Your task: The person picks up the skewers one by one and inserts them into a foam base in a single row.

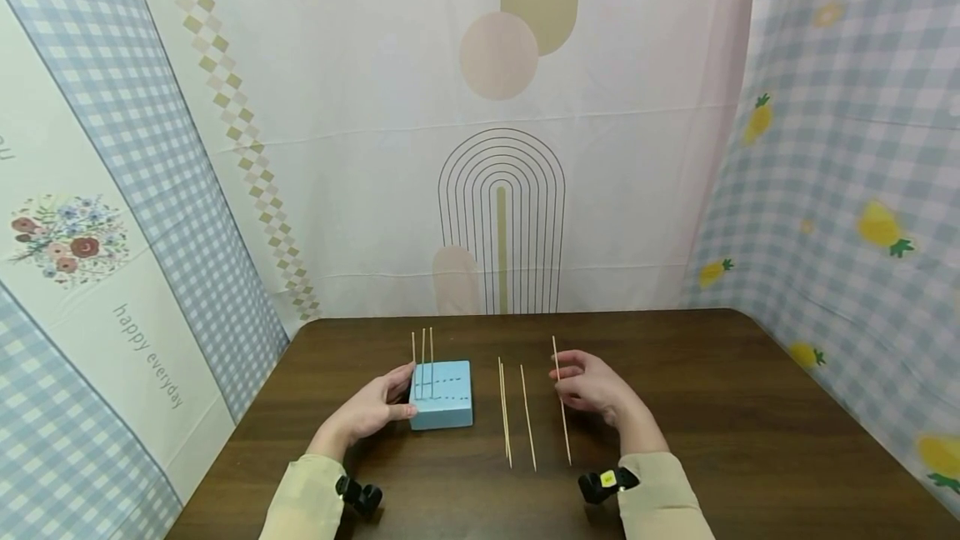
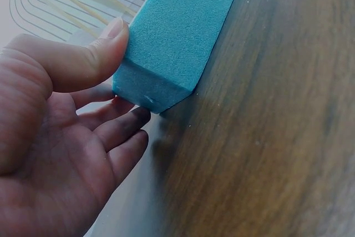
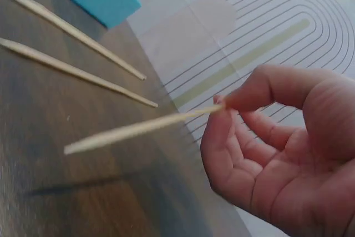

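Note:
My left hand (image 1: 370,408) grips the left side of a light blue foam block (image 1: 442,417), thumb at the near corner and fingers behind it. Rows of small dark holes mark the block's top, and several thin wooden skewers (image 1: 431,348) stand upright near its left edge. To the right, my right hand (image 1: 592,387) pinches another wooden skewer (image 3: 127,132) between thumb and index finger. That skewer is raised off the table, its shadow falling below it in the right wrist view. Between block and right hand, more skewers (image 1: 528,417) lie on the table, two of them close together.
The dark wooden table (image 1: 465,498) has its far edge against a patterned cloth backdrop (image 1: 360,215). Checked cloth hangs along the left and right sides. A black wrist camera (image 1: 360,494) sits on the left sleeve, and another (image 1: 606,483) on the right.

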`<state>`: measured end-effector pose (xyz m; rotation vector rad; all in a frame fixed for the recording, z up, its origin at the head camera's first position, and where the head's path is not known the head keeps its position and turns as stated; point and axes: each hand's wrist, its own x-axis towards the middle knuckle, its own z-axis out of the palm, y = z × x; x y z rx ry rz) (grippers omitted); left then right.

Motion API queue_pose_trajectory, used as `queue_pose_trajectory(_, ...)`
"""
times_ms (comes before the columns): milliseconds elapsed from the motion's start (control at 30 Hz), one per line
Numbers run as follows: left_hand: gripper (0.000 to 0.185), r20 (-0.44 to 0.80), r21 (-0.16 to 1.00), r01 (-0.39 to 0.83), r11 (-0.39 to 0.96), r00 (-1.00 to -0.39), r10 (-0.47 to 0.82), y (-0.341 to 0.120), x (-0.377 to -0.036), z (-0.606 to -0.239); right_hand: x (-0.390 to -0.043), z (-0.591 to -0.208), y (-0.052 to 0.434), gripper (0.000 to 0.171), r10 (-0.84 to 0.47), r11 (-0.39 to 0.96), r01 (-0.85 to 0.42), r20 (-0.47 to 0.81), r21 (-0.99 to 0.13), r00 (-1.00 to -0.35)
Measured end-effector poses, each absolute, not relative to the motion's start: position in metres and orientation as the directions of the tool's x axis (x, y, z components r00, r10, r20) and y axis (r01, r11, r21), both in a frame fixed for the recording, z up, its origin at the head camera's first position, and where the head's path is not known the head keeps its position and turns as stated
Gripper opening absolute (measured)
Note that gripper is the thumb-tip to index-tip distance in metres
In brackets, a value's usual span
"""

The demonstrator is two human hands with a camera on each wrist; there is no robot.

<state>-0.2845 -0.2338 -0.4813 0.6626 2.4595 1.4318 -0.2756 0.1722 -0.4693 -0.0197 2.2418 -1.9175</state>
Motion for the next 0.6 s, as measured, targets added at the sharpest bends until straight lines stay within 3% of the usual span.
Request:
queue_pose_trajectory(367, 0.087, 0.039, 0.861, 0.272, 0.429, -0.877, 0.479, -0.231, -0.287, -0.483, -0.277, -0.450, 0.150, 0.037, -0.198, 0.007, 0.005, -0.007, -1.000, -0.980)
queue_pose_trajectory(600, 0.089, 0.033, 0.862, 0.264, 0.433, -0.881, 0.471, -0.231, -0.289, -0.484, -0.280, -0.444, 0.127, 0.028, -0.143, -0.160, -0.036, 0.060, -0.986, -0.988)
